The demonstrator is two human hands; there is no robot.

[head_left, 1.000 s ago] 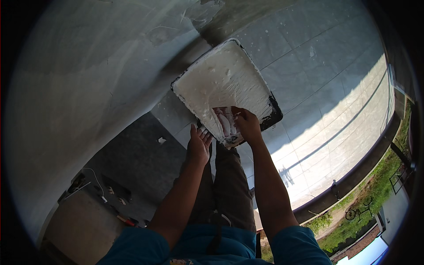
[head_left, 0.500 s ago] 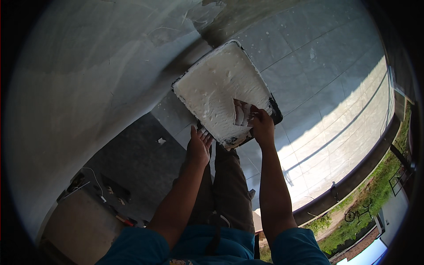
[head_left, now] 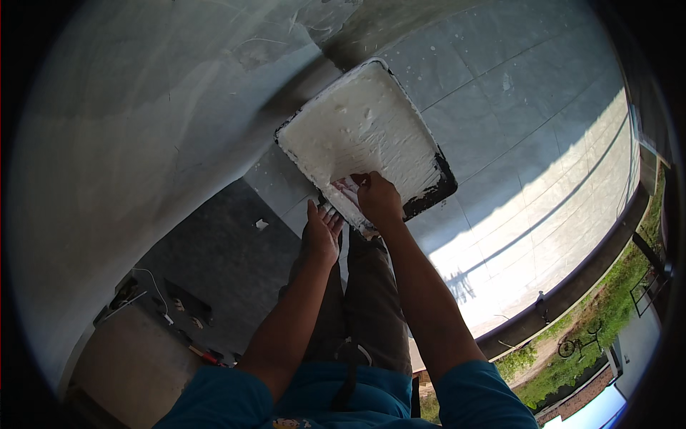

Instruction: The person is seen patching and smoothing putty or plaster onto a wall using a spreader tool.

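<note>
A black rectangular tray (head_left: 447,176) holds thick white paste (head_left: 371,129), which looks like wall putty or plaster. My right hand (head_left: 380,200) is closed on a flat scraper (head_left: 346,187), its blade smeared white and pressed into the paste by the tray's near-left edge. The fingers partly cover the scraper. Just outside that same edge, my left hand (head_left: 324,232) is turned palm up, with its fingers stretched out and white on the tips. Its fingertips come close to the tray's side; whether they bear against it I cannot make out.
A grey plastered wall (head_left: 143,121) rises on the left. Large grey floor tiles (head_left: 514,129) spread to the right, partly sunlit. At lower left, several tools and a white cable (head_left: 153,289) lie on a dark floor, with a small white scrap (head_left: 261,224) nearby.
My right hand has swept the scraper leftward across the paste, from the near-right part to the near-left edge, baring more of the tray's dark near-right rim. My left hand has hardly moved.
</note>
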